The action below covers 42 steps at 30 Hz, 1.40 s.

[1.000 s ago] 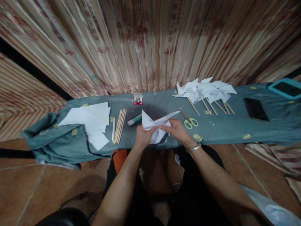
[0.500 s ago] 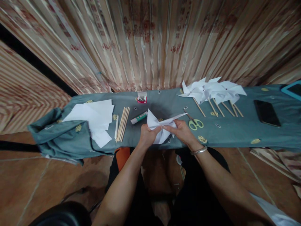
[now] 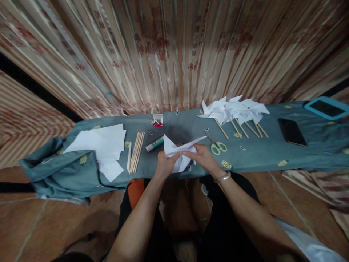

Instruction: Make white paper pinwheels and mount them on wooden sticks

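Note:
Both hands meet over the near edge of a table covered in teal cloth (image 3: 259,154). My left hand (image 3: 165,163) and my right hand (image 3: 203,157) pinch a folded white paper sheet (image 3: 177,151), whose pointed flaps stick up and to the right. A silver bangle sits on my right wrist. Just right of my right hand lie scissors with yellow-green handles (image 3: 216,145). A glue stick (image 3: 154,143) lies just left of the paper.
Loose white sheets (image 3: 100,145) and wooden sticks (image 3: 135,151) lie at the left. A small red box of pins (image 3: 157,120) stands at the back. Finished paper pinwheels on sticks (image 3: 234,111), a black phone (image 3: 291,131) and a blue-framed tablet (image 3: 325,108) are at the right. Curtains hang behind.
The hands keep the same pinch on the folded paper; its flaps have shifted slightly. The view has swung about as the head moved.

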Each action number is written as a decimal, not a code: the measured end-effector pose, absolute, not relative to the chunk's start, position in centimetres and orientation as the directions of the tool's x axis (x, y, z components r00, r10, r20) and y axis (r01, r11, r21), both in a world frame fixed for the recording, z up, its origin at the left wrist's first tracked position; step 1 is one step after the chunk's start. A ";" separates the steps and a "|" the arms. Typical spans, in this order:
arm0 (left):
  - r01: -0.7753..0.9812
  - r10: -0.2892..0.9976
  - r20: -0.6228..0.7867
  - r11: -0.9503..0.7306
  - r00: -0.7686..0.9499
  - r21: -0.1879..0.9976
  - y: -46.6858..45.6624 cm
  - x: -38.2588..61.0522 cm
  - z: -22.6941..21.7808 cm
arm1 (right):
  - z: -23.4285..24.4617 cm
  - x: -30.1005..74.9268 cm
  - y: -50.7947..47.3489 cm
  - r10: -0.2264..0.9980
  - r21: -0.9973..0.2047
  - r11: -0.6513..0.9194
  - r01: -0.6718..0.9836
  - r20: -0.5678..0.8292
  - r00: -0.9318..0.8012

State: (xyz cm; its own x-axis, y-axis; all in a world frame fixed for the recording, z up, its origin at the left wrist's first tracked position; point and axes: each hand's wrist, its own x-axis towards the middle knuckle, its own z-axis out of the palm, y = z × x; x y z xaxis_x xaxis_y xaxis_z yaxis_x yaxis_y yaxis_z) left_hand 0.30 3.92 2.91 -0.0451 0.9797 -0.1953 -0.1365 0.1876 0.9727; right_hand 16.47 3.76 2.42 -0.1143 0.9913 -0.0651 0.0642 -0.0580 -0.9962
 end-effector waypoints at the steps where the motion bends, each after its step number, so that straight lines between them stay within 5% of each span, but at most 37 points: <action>1: -0.136 0.981 -0.190 0.182 -0.050 0.974 4.0 0.3 2.8 | 2.6 16.5 3.9 0.991 -0.996 -0.057 0.065 -0.064 -0.117; 10: -0.186 0.971 -0.221 0.201 -0.092 0.962 4.5 0.3 2.6 | 3.8 17.7 4.8 0.970 -0.998 0.008 0.057 -0.006 -0.242; 42: -0.137 0.982 -0.188 0.185 -0.012 0.973 4.1 0.3 2.3 | 3.6 17.3 4.2 0.982 -0.982 -0.011 0.191 -0.047 -0.183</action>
State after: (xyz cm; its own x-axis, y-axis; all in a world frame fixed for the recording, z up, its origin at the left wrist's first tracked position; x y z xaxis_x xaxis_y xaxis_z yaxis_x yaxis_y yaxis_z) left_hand 0.30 4.07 2.32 -0.0119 0.9821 -0.1880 -0.1366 0.1846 0.9733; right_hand 17.26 4.22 3.63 -0.1829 0.9820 -0.0469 0.1906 -0.0113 -0.9816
